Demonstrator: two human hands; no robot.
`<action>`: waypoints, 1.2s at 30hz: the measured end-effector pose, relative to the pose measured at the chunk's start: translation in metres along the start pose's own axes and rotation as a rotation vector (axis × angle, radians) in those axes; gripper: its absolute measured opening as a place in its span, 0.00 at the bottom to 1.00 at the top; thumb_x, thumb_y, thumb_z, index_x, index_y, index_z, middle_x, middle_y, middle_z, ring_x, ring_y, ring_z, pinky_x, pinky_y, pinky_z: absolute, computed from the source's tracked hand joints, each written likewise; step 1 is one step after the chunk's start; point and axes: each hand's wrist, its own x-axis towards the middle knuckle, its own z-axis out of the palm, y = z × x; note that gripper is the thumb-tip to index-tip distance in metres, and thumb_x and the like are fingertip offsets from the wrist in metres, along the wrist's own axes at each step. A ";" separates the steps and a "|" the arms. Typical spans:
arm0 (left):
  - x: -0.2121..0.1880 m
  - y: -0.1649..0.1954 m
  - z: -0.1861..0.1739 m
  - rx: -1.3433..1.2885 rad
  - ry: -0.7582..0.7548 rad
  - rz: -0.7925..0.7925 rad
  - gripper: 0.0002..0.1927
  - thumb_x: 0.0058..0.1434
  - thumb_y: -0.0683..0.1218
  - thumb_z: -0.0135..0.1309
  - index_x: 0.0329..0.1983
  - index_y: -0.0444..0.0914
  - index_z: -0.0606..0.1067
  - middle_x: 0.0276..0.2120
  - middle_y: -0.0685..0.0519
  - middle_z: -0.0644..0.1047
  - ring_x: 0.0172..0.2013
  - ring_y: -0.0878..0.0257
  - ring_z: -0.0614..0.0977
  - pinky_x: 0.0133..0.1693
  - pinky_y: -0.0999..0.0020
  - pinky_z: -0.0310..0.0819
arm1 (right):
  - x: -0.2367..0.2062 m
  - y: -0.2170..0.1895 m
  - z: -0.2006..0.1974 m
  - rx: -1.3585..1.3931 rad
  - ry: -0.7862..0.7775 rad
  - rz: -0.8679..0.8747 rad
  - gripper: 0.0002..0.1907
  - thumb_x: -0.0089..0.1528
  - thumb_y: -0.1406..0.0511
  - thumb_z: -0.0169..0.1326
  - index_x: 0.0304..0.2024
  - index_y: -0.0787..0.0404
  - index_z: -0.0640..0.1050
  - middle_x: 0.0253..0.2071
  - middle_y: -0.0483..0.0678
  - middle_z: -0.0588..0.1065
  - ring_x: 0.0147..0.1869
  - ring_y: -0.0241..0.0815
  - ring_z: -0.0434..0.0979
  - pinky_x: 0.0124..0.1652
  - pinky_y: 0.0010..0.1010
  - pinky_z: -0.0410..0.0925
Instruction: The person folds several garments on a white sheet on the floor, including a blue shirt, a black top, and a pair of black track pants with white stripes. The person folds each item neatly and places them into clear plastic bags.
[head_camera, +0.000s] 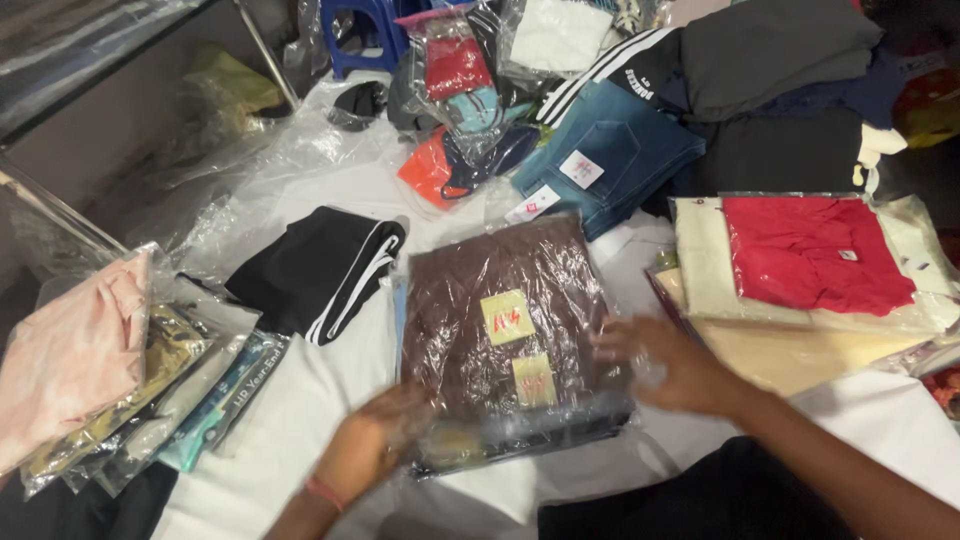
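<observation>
While both hands grip it, bagged brown garment lies flat.

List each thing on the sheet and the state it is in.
Brown garment: folded, in clear plastic bag, two yellow stickers on it.
Left hand: at the bag's lower left edge.
Right hand: on the bag's right edge.
Red garment: folded, bagged.
Jeans: folded, unbagged, tagged.
Black striped garment: folded, unbagged.
</observation>
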 end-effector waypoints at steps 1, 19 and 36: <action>-0.016 0.006 0.014 -0.001 0.011 -0.013 0.28 0.49 0.42 0.62 0.57 0.43 0.79 0.58 0.46 0.78 0.60 0.48 0.75 0.58 0.55 0.70 | -0.016 0.000 0.009 0.007 -0.105 0.050 0.32 0.51 0.67 0.69 0.59 0.54 0.78 0.68 0.47 0.71 0.77 0.53 0.58 0.70 0.51 0.51; 0.026 0.024 0.015 0.118 0.015 -0.574 0.27 0.62 0.47 0.52 0.65 0.45 0.64 0.50 0.48 0.78 0.47 0.50 0.81 0.51 0.51 0.71 | -0.001 0.071 0.068 0.587 0.351 0.948 0.22 0.61 0.53 0.59 0.30 0.68 0.82 0.25 0.47 0.76 0.30 0.39 0.72 0.33 0.33 0.63; 0.038 -0.014 -0.031 0.104 -0.278 -0.036 0.41 0.45 0.37 0.52 0.68 0.44 0.66 0.66 0.54 0.72 0.69 0.62 0.69 0.69 0.54 0.48 | 0.017 0.094 0.064 1.397 0.409 1.209 0.06 0.61 0.63 0.54 0.33 0.59 0.76 0.33 0.47 0.77 0.37 0.43 0.80 0.42 0.42 0.74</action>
